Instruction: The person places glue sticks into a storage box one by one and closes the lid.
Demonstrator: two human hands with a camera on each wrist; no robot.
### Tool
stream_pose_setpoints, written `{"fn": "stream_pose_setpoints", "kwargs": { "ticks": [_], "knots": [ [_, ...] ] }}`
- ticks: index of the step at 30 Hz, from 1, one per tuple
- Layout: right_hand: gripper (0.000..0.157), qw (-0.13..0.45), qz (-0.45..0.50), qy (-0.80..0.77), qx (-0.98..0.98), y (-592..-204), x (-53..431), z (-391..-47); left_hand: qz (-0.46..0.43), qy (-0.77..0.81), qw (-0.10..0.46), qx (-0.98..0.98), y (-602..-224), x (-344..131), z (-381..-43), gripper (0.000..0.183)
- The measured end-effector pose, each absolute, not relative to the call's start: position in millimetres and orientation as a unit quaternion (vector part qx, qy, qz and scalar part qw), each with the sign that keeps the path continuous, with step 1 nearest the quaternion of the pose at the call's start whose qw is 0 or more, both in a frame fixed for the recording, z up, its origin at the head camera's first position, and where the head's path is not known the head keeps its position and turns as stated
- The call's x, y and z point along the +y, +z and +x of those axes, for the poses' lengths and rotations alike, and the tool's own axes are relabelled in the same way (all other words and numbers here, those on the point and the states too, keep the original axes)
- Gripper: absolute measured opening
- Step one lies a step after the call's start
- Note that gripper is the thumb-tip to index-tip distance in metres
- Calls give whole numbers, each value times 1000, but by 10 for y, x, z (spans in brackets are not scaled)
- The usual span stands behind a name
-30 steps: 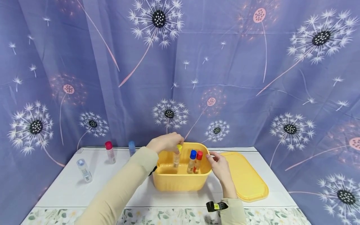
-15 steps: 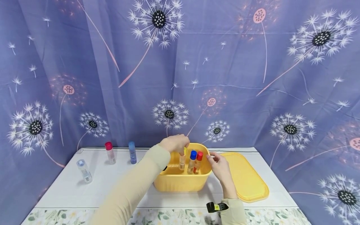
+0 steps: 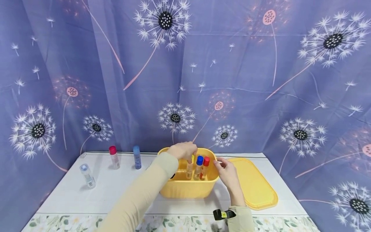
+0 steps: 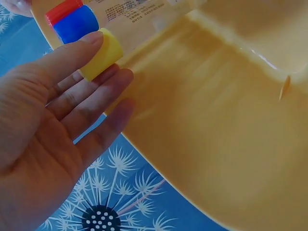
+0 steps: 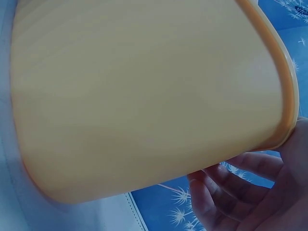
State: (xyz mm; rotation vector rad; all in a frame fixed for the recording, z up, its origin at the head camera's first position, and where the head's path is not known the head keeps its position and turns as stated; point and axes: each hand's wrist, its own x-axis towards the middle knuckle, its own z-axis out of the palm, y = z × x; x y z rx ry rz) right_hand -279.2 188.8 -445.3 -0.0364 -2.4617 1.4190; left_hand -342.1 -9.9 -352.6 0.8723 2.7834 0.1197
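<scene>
Inside the yellow plastic box (image 3: 185, 190) my left hand (image 3: 183, 150) pinches a clear bottle (image 3: 189, 171) by its yellow cap (image 4: 107, 54), thumb on one side and fingertips on the other. This bottle stands upright close beside a blue-capped bottle (image 3: 198, 170) and a red-capped bottle (image 3: 204, 170), both also in the box. My right hand (image 3: 228, 174) holds the box's right rim, thumb at the edge and fingers against the outer wall. In the right wrist view, the box wall (image 5: 144, 101) fills most of the picture.
A yellow lid (image 3: 252, 183) lies flat right of the box. On the white table (image 3: 121, 193) to the left stand a pink-capped bottle (image 3: 114, 158), a blue bottle (image 3: 137, 158) and a clear bottle with a pale cap (image 3: 88, 176). A purple dandelion curtain (image 3: 139, 112) hangs behind.
My left hand has moved right inside the box, bringing the yellow-capped bottle over beside the blue-capped one and lower. The right hand has stayed on the rim.
</scene>
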Motion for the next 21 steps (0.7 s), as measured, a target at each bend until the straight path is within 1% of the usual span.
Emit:
{"fn": "stream_pose_setpoints", "kwargs": {
  "ticks": [3,5,9,16,21],
  "knots": [
    [25,152,-9,494,-856,-4456,1890,-2789,305,37,108,945,-3541,-76,-3426,38],
    [25,153,-8,494,-856,-4456,1892,-2786,305,35,106,946,-3545,-67,-3428,41],
    [25,153,-7,498,-853,-4459,1889,-2780,300,30,107,947,-3553,-62,-3431,35],
    [25,154,-9,498,-853,-4458,1896,-2781,314,23,108,943,-3561,-36,-3443,19],
    [24,164,-6,497,-852,-4469,1900,-2798,318,15,104,942,-3570,-19,-3461,19]
  ]
}}
